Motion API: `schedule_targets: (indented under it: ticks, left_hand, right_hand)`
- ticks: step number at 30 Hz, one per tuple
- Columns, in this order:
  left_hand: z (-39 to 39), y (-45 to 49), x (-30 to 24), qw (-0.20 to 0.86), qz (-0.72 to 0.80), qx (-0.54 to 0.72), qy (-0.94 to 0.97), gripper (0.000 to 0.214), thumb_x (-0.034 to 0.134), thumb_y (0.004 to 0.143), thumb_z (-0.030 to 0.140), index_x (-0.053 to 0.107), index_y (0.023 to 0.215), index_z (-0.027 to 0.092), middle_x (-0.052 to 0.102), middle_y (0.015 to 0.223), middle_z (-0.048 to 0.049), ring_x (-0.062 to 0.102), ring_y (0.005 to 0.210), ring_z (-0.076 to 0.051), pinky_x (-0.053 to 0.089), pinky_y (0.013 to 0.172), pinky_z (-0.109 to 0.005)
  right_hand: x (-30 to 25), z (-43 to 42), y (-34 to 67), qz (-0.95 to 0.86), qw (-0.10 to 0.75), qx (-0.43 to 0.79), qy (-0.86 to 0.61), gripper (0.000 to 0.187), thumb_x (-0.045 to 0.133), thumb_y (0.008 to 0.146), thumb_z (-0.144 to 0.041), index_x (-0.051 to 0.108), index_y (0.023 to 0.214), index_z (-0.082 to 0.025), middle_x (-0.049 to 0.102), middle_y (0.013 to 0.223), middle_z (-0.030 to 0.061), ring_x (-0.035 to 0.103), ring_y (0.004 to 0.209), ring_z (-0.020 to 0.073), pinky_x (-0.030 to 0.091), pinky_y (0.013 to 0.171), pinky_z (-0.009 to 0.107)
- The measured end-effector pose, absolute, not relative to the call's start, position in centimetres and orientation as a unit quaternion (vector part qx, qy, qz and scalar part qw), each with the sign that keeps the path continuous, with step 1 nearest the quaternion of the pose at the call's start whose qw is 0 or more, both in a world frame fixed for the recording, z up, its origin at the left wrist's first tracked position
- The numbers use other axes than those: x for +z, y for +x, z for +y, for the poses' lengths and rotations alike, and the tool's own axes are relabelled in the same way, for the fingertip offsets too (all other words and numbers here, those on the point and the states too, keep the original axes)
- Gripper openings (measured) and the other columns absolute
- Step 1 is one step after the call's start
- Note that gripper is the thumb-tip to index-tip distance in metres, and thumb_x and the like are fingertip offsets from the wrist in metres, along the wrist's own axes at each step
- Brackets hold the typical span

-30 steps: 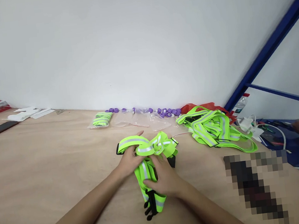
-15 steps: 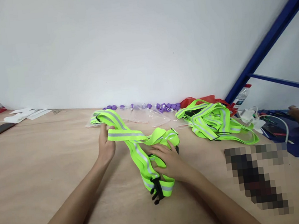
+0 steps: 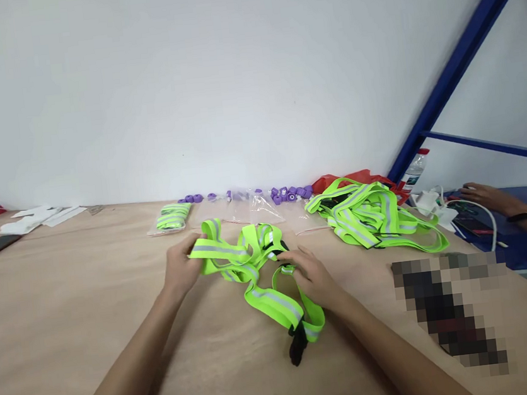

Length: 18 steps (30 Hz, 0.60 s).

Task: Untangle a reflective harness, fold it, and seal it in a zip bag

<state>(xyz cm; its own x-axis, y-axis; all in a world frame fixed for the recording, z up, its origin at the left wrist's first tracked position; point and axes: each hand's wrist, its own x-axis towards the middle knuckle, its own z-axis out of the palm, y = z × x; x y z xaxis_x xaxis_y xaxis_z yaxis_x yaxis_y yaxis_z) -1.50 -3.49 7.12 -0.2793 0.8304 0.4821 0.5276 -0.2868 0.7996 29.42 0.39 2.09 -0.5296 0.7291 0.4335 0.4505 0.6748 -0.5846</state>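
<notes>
A neon green reflective strap vest (image 3: 252, 268) with grey stripes lies bunched on the wooden table (image 3: 68, 321) in front of me. My left hand (image 3: 181, 270) grips its left end, fingers closed round the strap. My right hand (image 3: 308, 275) pinches a strap loop at the right side of the bundle. A strap end with a black buckle (image 3: 298, 346) trails toward me on the table.
A pile of more green straps (image 3: 370, 217) lies to the right, with a red bag (image 3: 351, 180) behind it. A small bagged vest (image 3: 170, 217), clear bags and purple rollers (image 3: 286, 193) sit by the wall. Another person's arm (image 3: 496, 199) rests at far right by cables. A blue frame (image 3: 457, 61) slants up.
My left hand has come down and to the right, lowering the strap it had lifted toward the table. The right hand shifted up slightly, and the buckle end now trails lower right.
</notes>
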Motion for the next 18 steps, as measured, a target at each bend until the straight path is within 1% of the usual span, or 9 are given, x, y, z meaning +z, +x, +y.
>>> schedule_targets:
  ticks: [2, 5, 7, 8, 10, 12, 14, 16, 18]
  left_hand:
    - [-3.8, -0.7, 7.1, 0.159, 0.584, 0.481, 0.635, 0.021, 0.055, 0.071, 0.016, 0.074, 0.081, 0.019, 0.069, 0.068, 0.002, 0.059, 0.064, -0.019, 0.041, 0.06, -0.024]
    - [-4.3, 0.9, 7.2, 0.244, 0.553, 0.44, 0.664, 0.049, 0.054, 0.07, 0.014, 0.07, 0.115, 0.024, 0.075, 0.08, 0.0016, 0.064, 0.069, -0.023, 0.043, 0.062, -0.025]
    - [-4.7, 2.0, 7.1, 0.295, 0.522, 0.43, 0.675, 0.06, 0.057, 0.073, 0.015, 0.062, 0.131, 0.027, 0.077, 0.09, -0.0003, 0.068, 0.075, -0.025, 0.047, 0.066, -0.027]
    - [-4.9, 2.5, 7.1, 0.307, 0.511, 0.421, 0.684, 0.057, 0.059, 0.073, 0.016, 0.064, 0.129, 0.027, 0.077, 0.09, -0.001, 0.068, 0.076, -0.026, 0.048, 0.068, -0.028]
    - [-5.2, 3.4, 7.0, 0.317, 0.495, 0.4, 0.704, 0.038, 0.062, 0.074, 0.018, 0.074, 0.109, 0.027, 0.076, 0.084, -0.0016, 0.068, 0.073, -0.026, 0.049, 0.071, -0.029]
    - [-5.5, 4.1, 6.9, 0.337, 0.483, 0.391, 0.707, 0.023, 0.064, 0.076, 0.02, 0.077, 0.094, 0.027, 0.075, 0.078, -0.0017, 0.066, 0.069, -0.026, 0.049, 0.071, -0.03]
    - [-5.7, 4.7, 6.8, 0.389, 0.463, 0.399, 0.689, 0.021, 0.064, 0.08, 0.024, 0.077, 0.097, 0.026, 0.076, 0.086, -0.0024, 0.067, 0.077, -0.027, 0.05, 0.075, -0.032]
    - [-5.8, 5.2, 6.6, 0.464, 0.432, 0.421, 0.649, 0.028, 0.064, 0.084, 0.027, 0.074, 0.11, 0.024, 0.075, 0.104, -0.0041, 0.067, 0.096, -0.03, 0.051, 0.082, -0.035]
    - [-5.8, 5.4, 6.1, 0.536, 0.414, 0.445, 0.586, 0.035, 0.065, 0.085, 0.031, 0.072, 0.119, 0.022, 0.073, 0.113, -0.0056, 0.063, 0.107, -0.032, 0.051, 0.087, -0.036]
  right_hand:
    - [2.5, -0.1, 29.1, -0.839, 0.376, 0.186, -0.346, 0.042, 0.042, 0.084, -0.008, 0.065, 0.115, -0.025, 0.073, 0.114, 0.0065, 0.066, 0.111, 0.0243, 0.034, 0.114, 0.058]
    - [3.4, -1.5, 28.1, -0.839, 0.397, 0.187, -0.323, 0.026, 0.046, 0.093, -0.019, 0.066, 0.109, -0.024, 0.073, 0.108, 0.0084, 0.067, 0.103, 0.0238, 0.051, 0.095, 0.043]
    - [3.9, -2.4, 27.4, -0.848, 0.374, 0.215, -0.308, 0.022, 0.052, 0.095, -0.026, 0.065, 0.112, -0.024, 0.073, 0.105, 0.008, 0.068, 0.097, 0.023, 0.053, 0.086, 0.038]
    - [4.0, -2.8, 27.1, -0.852, 0.357, 0.232, -0.303, 0.023, 0.055, 0.094, -0.029, 0.065, 0.114, -0.024, 0.073, 0.104, 0.0074, 0.068, 0.095, 0.0229, 0.053, 0.085, 0.037]
    - [4.1, -3.2, 26.7, -0.855, 0.33, 0.264, -0.302, 0.027, 0.062, 0.091, -0.032, 0.063, 0.117, -0.023, 0.073, 0.105, 0.007, 0.067, 0.096, 0.0238, 0.053, 0.085, 0.038]
    - [4.1, -3.2, 26.6, -0.846, 0.317, 0.295, -0.31, 0.029, 0.064, 0.089, -0.032, 0.063, 0.116, -0.022, 0.072, 0.106, 0.007, 0.067, 0.098, 0.0242, 0.053, 0.087, 0.038]
    - [3.9, -2.9, 26.6, -0.825, 0.326, 0.322, -0.33, 0.026, 0.062, 0.089, -0.029, 0.064, 0.114, -0.022, 0.072, 0.106, 0.0065, 0.067, 0.097, 0.0231, 0.053, 0.087, 0.038]
    - [3.8, -2.5, 26.8, -0.799, 0.345, 0.342, -0.356, 0.027, 0.059, 0.089, -0.027, 0.063, 0.116, -0.022, 0.072, 0.107, 0.0063, 0.068, 0.096, 0.0221, 0.054, 0.087, 0.038]
    - [3.6, -2.1, 26.9, -0.778, 0.365, 0.35, -0.373, 0.028, 0.058, 0.089, -0.027, 0.063, 0.116, -0.022, 0.073, 0.108, 0.0066, 0.069, 0.096, 0.0219, 0.055, 0.088, 0.038]
